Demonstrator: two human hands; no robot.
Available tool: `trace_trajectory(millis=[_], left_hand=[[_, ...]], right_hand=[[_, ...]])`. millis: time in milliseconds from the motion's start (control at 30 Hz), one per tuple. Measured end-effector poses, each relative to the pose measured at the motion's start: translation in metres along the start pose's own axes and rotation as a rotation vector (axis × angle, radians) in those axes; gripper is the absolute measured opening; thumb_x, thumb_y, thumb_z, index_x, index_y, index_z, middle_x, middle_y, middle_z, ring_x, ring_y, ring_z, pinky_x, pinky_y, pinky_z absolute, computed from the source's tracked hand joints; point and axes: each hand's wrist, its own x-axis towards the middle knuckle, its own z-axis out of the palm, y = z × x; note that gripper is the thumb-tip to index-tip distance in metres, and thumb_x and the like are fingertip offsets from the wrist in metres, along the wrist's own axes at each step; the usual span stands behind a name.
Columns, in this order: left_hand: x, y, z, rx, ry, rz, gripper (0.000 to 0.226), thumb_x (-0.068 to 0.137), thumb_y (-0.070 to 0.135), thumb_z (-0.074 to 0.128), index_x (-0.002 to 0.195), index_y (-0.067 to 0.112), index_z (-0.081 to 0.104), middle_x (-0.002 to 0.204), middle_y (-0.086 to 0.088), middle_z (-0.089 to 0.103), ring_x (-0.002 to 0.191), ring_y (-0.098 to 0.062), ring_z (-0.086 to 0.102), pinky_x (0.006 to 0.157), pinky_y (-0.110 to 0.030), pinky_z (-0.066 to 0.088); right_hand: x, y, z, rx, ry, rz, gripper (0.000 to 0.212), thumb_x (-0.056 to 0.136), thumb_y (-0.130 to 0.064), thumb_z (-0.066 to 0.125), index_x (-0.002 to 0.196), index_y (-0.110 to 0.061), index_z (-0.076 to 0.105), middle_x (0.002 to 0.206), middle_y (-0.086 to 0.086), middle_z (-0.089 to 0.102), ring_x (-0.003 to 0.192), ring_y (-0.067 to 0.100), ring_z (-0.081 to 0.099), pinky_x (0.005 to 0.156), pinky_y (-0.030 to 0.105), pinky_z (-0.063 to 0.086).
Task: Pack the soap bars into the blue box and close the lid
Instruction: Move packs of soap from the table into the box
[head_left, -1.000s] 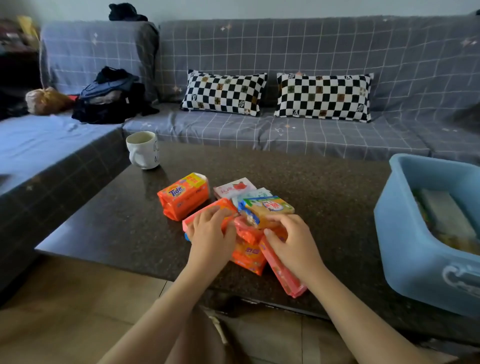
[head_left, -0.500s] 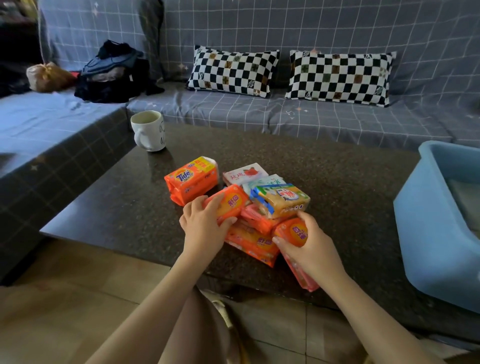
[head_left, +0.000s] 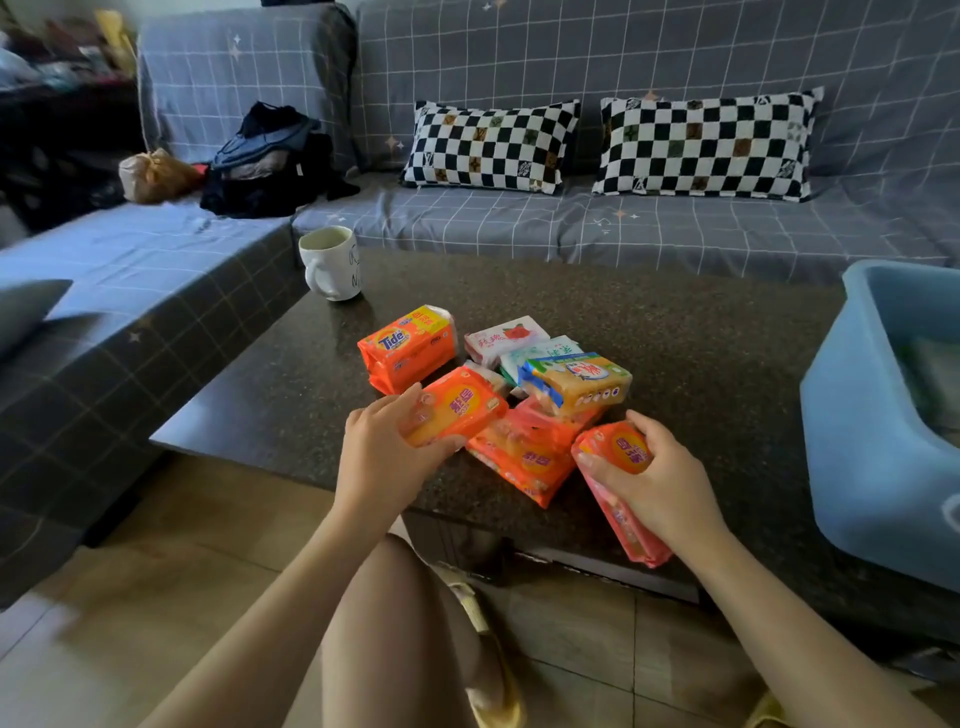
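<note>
Both hands have lifted bars: left hand (head_left: 382, 457) grips one orange soap bar (head_left: 457, 405), pointing up-right; right hand (head_left: 654, 480) clutches another (head_left: 618, 449), long axis toward the viewer. Six remain piled on the table (head_left: 701, 338); blue box (head_left: 872, 431) right.

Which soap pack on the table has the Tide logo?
The orange-and-yellow pack at the pile's far left, nearest the white mug. It lies apart from both hands; no other pack shows that logo.

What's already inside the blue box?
The blue box is open. Through the opening, pale greenish contents show, too blurred to identify. Its near wall and the frame edge hide the rest of the inside.
</note>
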Motion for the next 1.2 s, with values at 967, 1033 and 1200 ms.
trace_trajectory(millis=[967, 1033, 1200], left_hand=[[-0.040, 0.101, 0.119, -0.193, -0.842, 0.250, 0.106, 0.070, 0.028, 0.080, 0.150, 0.033, 0.011, 0.153, 0.010, 0.031, 0.139, -0.008, 0.030, 0.106, -0.020, 0.028], [-0.040, 0.098, 0.112, -0.278, -0.846, 0.231, 0.094, 0.077, 0.028, 0.074, 0.150, 0.030, 0.015, 0.154, 0.009, 0.028, 0.140, -0.005, 0.027, 0.111, -0.023, 0.027], [-0.040, 0.096, 0.098, -0.399, -0.713, -0.008, 0.043, 0.098, 0.034, 0.044, 0.140, 0.026, 0.045, 0.143, 0.008, 0.048, 0.133, -0.011, 0.042, 0.114, -0.034, 0.030]], right_hand=[[-0.022, 0.045, -0.102, -0.196, -0.126, 0.001, 0.086, 0.074, -0.052, 0.068, 0.146, -0.039, 0.022, 0.148, -0.006, 0.039, 0.131, 0.015, 0.042, 0.103, 0.034, 0.040], [-0.015, 0.040, -0.098, -0.265, -0.198, -0.053, 0.087, 0.073, -0.052, 0.069, 0.145, -0.040, 0.021, 0.148, -0.005, 0.040, 0.132, 0.015, 0.042, 0.105, 0.035, 0.040], [0.004, 0.023, -0.083, -0.373, -0.385, -0.159, 0.086, 0.074, -0.048, 0.070, 0.146, -0.039, 0.023, 0.149, -0.005, 0.038, 0.131, 0.014, 0.042, 0.102, 0.028, 0.037]])
